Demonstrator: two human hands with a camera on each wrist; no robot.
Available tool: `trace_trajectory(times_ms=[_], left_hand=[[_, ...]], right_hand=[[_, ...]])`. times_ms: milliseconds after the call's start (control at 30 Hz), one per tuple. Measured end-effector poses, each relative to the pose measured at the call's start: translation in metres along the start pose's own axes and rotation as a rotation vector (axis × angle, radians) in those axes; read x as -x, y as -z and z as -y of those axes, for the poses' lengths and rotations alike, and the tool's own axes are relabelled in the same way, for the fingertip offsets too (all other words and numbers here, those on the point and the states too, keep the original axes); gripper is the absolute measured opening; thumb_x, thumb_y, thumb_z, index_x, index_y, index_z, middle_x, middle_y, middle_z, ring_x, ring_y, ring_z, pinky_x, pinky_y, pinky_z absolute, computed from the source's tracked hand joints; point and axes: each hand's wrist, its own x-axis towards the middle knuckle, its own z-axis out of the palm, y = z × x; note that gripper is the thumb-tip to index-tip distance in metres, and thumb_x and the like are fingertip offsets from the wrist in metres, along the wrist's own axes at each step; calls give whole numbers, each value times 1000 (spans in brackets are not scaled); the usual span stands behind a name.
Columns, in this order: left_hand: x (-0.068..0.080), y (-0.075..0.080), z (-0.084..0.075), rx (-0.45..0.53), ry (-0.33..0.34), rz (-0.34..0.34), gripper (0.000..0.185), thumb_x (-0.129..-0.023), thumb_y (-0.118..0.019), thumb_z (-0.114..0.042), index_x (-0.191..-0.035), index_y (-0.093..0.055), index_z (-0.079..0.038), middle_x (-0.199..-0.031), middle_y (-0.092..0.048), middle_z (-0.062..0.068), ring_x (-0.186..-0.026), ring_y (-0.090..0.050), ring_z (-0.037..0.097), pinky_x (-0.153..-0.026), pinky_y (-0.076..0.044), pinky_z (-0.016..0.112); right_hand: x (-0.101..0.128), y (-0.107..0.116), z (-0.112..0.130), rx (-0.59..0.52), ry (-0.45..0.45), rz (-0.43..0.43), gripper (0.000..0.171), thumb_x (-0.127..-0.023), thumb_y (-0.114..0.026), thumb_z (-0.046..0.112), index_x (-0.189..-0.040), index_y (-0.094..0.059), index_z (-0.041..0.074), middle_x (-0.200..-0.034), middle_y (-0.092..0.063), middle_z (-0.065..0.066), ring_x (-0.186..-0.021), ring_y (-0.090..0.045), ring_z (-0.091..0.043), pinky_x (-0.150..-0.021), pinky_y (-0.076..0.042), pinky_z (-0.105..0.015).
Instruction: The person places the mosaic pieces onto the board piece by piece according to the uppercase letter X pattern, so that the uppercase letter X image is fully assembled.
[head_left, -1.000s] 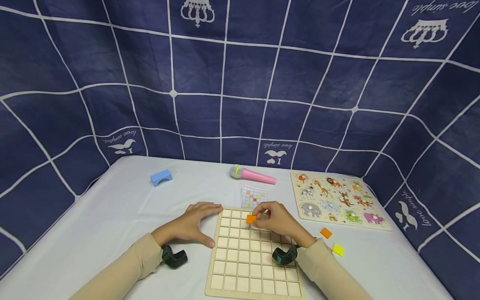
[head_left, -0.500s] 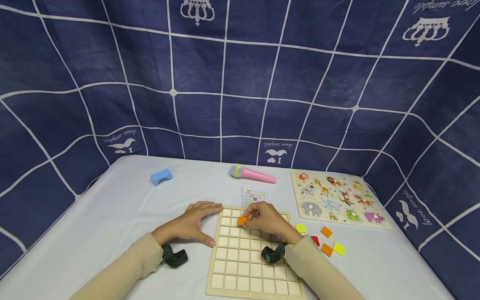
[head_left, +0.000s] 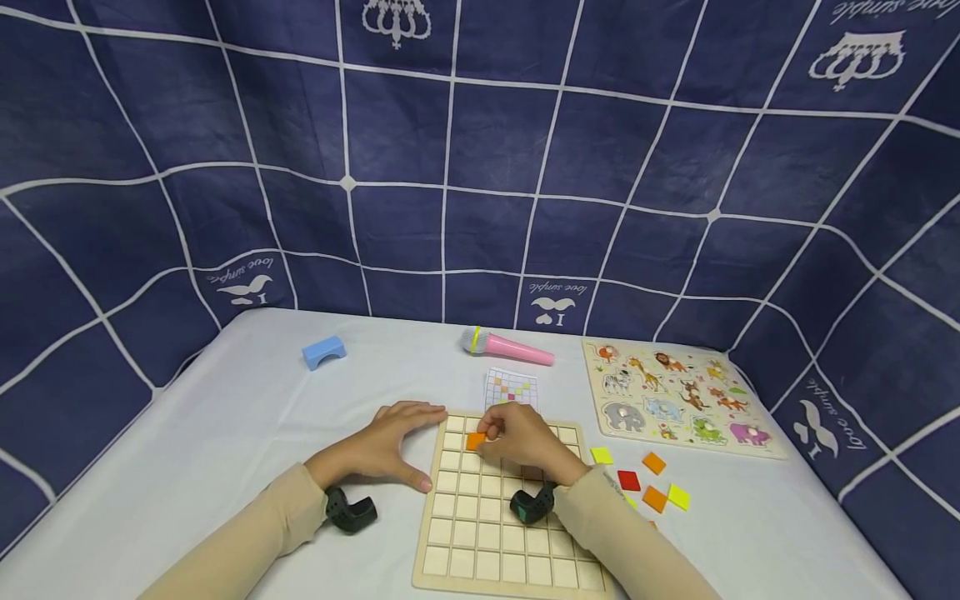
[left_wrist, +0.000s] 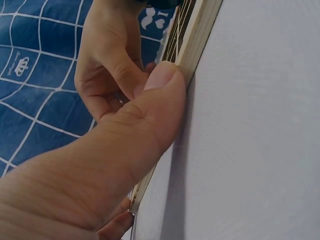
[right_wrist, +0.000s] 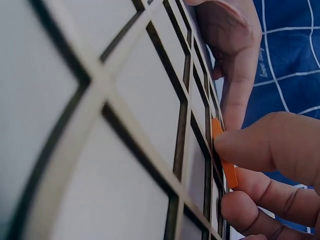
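A wooden grid board with square cells lies on the white table. My right hand pinches an orange square tile low over the board's far cells; the right wrist view shows the orange tile edge-on between thumb and fingers, touching the grid board. My left hand rests on the table with fingers and thumb against the board's left edge; in the left wrist view the thumb presses on the board's edge.
Loose tiles lie right of the board: yellow, red, orange. A pattern card, pink microphone, blue arch block and animal puzzle sit farther back. Blue cloth walls surround the table.
My right hand has carried the orange tile leftwards and a little down toward the board's far-left cells, uncovering more loose tiles on the right. The left hand has stayed put.
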Motion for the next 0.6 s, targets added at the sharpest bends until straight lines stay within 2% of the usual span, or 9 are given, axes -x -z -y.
trace_trajectory(times_ms=[233, 333, 367, 467, 533, 600], left_hand=[[-1, -1, 1, -7, -1, 1, 108, -72, -100, -43, -160, -51, -3, -166, -47, 16, -154, -34, 47, -121, -18, 73], [-1, -1, 2, -7, -2, 1, 108, -72, -100, -43, -160, -51, -4, -167, -47, 16, -154, -33, 47, -121, -18, 73], [-1, -1, 2, -7, -2, 2, 108, -72, -99, -43, -160, -50, -4, -167, -47, 16, -154, -33, 47, -121, -18, 73], [-1, -1, 2, -8, -4, 2, 108, -72, -99, -44, -160, -50, -4, -167, -47, 16, -154, -34, 47, -121, -19, 73], [-1, -1, 2, -10, -4, 0, 108, -72, -100, -43, -160, -50, -4, -166, -47, 16, -153, -34, 47, -120, -19, 72], [-1, -1, 2, -11, -3, -2, 108, -72, -100, -43, -160, -51, -4, -166, -47, 16, -153, -34, 46, -120, -19, 73]], right_hand=[[-2, -3, 5, 50, -12, -6, 16, -81, -89, 6, -87, -75, 11, -73, -58, 9, -68, -50, -8, -74, -46, -30], [-2, -2, 6, 51, -18, -18, 16, -81, -91, 5, -87, -77, 11, -70, -58, 9, -64, -50, -6, -92, -52, -41], [-3, -2, 6, 50, -14, -21, 15, -80, -91, 5, -87, -78, 10, -69, -58, 9, -63, -49, -6, -101, -51, -45], [-2, -1, 5, 41, -20, -22, 16, -79, -93, 5, -88, -80, 10, -67, -59, 9, -61, -50, -6, -119, -39, -56], [-2, -1, 5, 42, -23, -14, 17, -79, -94, 7, -90, -81, 10, -68, -59, 9, -62, -51, -6, -111, -47, -52], [-2, 0, 5, 37, -28, -2, 18, -80, -94, 8, -92, -81, 10, -69, -60, 9, -63, -52, -6, -95, -54, -42]])
